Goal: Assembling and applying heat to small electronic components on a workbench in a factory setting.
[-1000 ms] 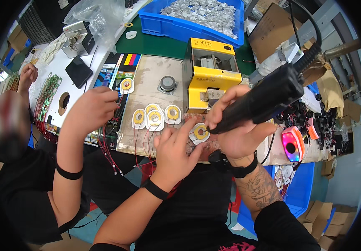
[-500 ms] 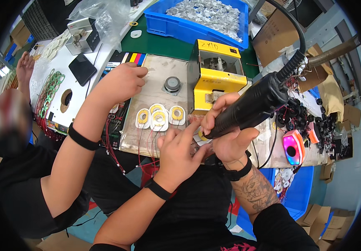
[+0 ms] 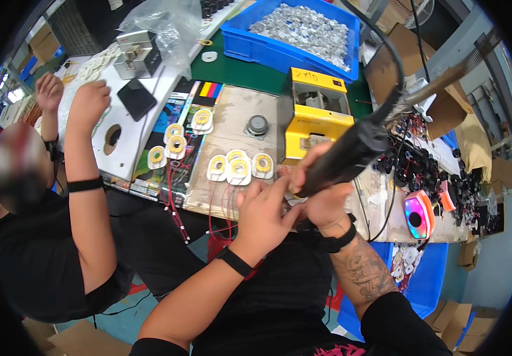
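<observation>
Control of the black tool [image 3: 351, 157], right of the frame's centre, rests with your right hand [image 3: 329, 211], whose fingers grasp it, so steer the hidden tip clear of your left hand [image 3: 266, 217], whose grip cannot be told.

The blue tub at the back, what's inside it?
Lots of small whitish pieces are heaped inside the blue tub. The top ones hide the tub's bottom and most pieces beneath, so those can't be seen.
</observation>
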Motion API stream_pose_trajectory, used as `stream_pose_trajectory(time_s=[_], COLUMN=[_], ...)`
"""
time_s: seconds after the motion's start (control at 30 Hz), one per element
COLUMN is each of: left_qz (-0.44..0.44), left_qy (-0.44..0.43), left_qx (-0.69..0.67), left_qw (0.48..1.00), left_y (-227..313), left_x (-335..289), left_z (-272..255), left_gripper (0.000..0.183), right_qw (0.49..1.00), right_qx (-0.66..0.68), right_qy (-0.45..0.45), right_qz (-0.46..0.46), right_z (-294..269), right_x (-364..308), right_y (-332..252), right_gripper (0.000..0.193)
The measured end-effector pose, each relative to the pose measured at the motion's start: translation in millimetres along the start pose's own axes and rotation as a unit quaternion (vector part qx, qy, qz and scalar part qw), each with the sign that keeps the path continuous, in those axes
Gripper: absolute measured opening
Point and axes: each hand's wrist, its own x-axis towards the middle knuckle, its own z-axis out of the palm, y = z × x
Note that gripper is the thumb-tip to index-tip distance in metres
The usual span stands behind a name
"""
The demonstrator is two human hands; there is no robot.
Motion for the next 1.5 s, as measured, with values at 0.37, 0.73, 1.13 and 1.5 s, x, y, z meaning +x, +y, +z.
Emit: stream_pose_trajectory(time_s=[0.37, 0.73, 1.13, 1.5], left_qz=[0.002, -0.004, -0.052, -0.129], left_qy=[0.154, 0.166, 0.09, 0.042], left_qx=[0.146, 0.173, 0.232, 0.33], left_qw=[0.977, 0.971, 0.967, 0.934], left_y=[-44, -36, -118, -122], left_x=[34, 39, 72, 118], left_z=[-26, -46, -123, -73], left_gripper=[0.025, 0.02, 0.026, 0.036], right_qw=[0.991, 0.995, 0.994, 0.993], right_qx=[-0.002, -0.036, -0.018, -0.026], right_qy=[0.081, 0.089, 0.106, 0.107], right_qz=[-0.11, -0.028, 0.001, 0.049], right_z=[-44, -81, -96, -94], right_x=[-37, -62, -74, -90], right_y=[-61, -47, -48, -55], right_gripper=[0.089, 0.092, 0.084, 0.066])
